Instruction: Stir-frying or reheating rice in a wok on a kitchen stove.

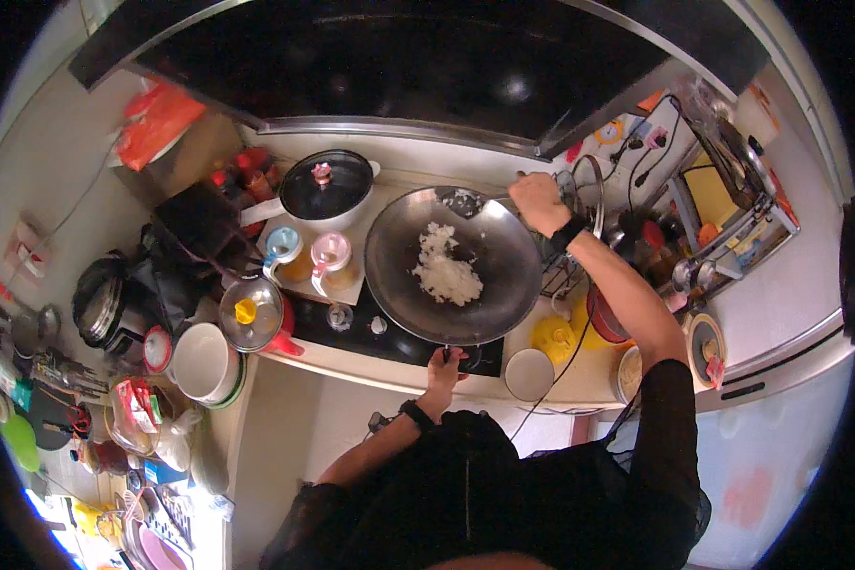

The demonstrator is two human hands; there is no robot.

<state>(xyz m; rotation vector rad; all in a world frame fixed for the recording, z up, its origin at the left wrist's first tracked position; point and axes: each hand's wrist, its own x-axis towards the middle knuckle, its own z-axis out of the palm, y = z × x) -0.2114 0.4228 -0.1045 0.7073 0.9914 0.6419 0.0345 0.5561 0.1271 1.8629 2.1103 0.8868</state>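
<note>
A large metal wok (pixel 396 274) stands on the black gas stove (pixel 406 348) in front of me. White cooked rice (pixel 447 279) lies heaped near its middle. On the wok's near side, my left hand (pixel 442 374) is closed round the short handle. My right hand (pixel 539 203), beyond the right part of the far rim, grips the handle of a metal spatula (pixel 463 203). The spatula's dark blade is inside the wok by the far rim, with bits of rice on it.
Left of the wok stand two lidded seasoning jars (pixel 331 262) and a white pan with a glass lid (pixel 330 187). A small red pot (pixel 251 313) sits by the counter edge. To the right are a white bowl (pixel 529 375) and a yellow container (pixel 554 340). A range hood (pixel 399 71) hangs above.
</note>
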